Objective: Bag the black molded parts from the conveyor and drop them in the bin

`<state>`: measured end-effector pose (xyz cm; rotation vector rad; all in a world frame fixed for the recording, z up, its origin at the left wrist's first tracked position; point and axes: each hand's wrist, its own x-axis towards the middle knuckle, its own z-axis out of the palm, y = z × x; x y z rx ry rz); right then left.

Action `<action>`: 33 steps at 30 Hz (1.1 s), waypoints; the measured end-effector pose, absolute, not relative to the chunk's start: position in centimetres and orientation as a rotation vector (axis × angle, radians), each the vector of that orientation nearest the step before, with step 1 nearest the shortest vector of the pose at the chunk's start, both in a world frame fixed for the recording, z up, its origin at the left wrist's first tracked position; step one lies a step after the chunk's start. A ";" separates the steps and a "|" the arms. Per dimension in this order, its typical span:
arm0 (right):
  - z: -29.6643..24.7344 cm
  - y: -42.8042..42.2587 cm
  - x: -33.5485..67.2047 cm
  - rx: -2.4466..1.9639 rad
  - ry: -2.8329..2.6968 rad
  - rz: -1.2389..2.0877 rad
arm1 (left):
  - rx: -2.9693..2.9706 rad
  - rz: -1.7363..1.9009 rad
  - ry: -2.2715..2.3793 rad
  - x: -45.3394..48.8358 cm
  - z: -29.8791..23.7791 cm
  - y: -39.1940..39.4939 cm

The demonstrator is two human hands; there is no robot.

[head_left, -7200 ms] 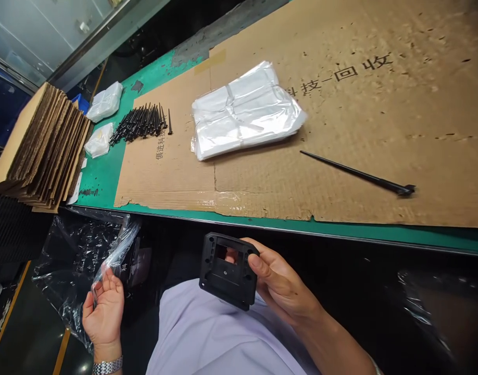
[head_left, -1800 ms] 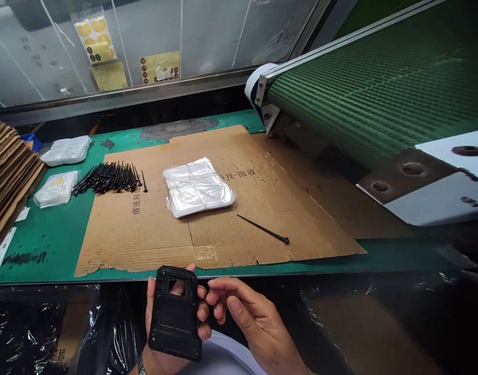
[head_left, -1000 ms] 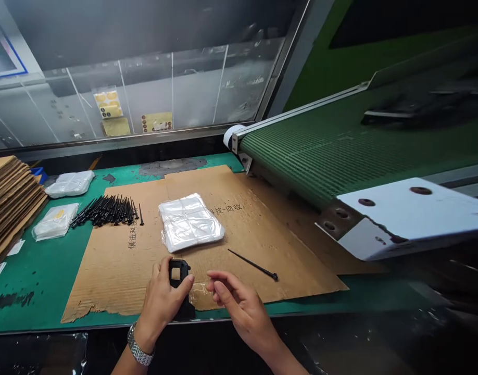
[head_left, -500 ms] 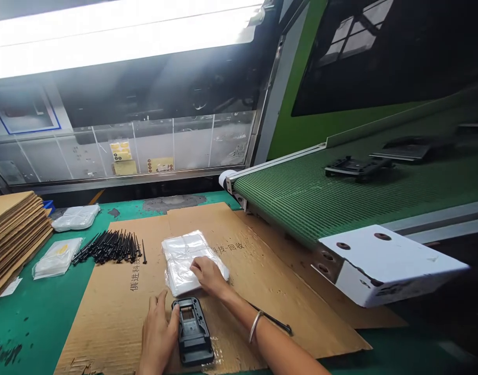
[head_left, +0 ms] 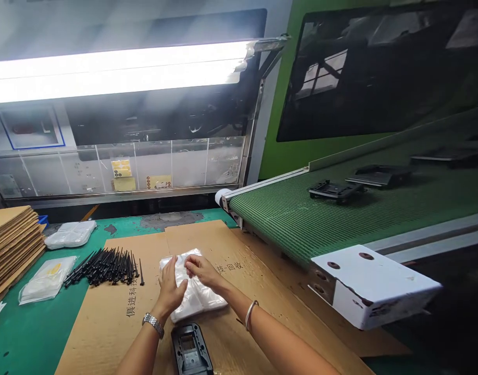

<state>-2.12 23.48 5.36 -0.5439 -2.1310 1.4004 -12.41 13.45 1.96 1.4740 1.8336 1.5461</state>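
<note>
Left hand [head_left: 170,289] moved onto clear bag stack [head_left: 203,301] beside right hand [head_left: 200,272].

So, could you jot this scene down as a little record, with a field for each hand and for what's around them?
Left hand: on the stack of clear plastic bags, metal wristwatch on its wrist
Right hand: on the same stack, bangle on its wrist
Nearest the hands: black moulded plastic part on a corrugated cardboard sheet
Left of the stack: pile of black plastic pins
Right side: green conveyor belt carrying more black moulded parts
</note>
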 end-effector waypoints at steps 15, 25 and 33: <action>9.1 18.2 2.7 -0.496 -2.022 1.761 | 1.407 1.551 1.514 -15.3 7.1 8.8; 9.7 14.4 4.8 -0.480 -2.019 1.744 | 1.284 1.731 1.790 -11.8 7.3 5.1; 9.6 10.4 6.2 -0.488 -2.131 1.586 | 1.022 1.621 1.221 -4.7 6.3 1.9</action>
